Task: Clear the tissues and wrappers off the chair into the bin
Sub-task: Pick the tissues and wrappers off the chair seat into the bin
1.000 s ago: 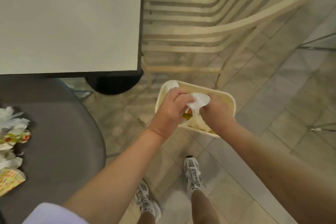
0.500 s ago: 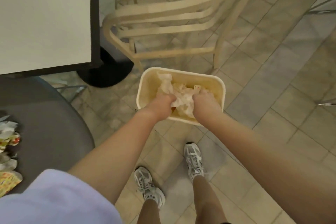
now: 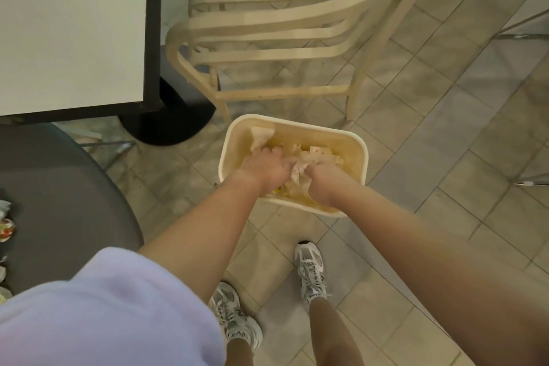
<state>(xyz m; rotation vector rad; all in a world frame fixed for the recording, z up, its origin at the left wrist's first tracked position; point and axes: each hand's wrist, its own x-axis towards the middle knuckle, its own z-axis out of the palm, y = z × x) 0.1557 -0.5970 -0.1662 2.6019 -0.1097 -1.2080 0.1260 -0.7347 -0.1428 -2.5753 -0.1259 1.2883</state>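
Head view looks straight down at a cream bin (image 3: 361,145) on the tiled floor (image 3: 445,217), with both hands inside its mouth. Left hand (image 3: 263,168) lies knuckles-up on the crumpled tissues (image 3: 300,168), fingers bent down into the heap; right hand (image 3: 322,184) sits just beside it, fingers curled under and hidden, a white fold of tissue showing between the two hands. Both seem to be gripping or pressing the paper, though the fingertips cannot be seen, so a firm hold as against a mere push cannot be told apart. Another tissue (image 3: 261,135) leans against the far left inner wall of the bin.

More rubbish waits on the dark round chair (image 3: 68,187) at the left: a bit of wrapper (image 3: 6,229) and white scraps peek in at the picture's edge, well apart from the bin.

My guess is this stuff weighs almost nothing, is soft and springy, and squashes under any pressure, so it will puff back up once released. Loose pieces are best gathered by scooping several together with the whole hand and closing the fingers round the bunch; glossy wrappers may slide out of a light pinch, so trapping them inside tissue should help. Nothing looks fragile
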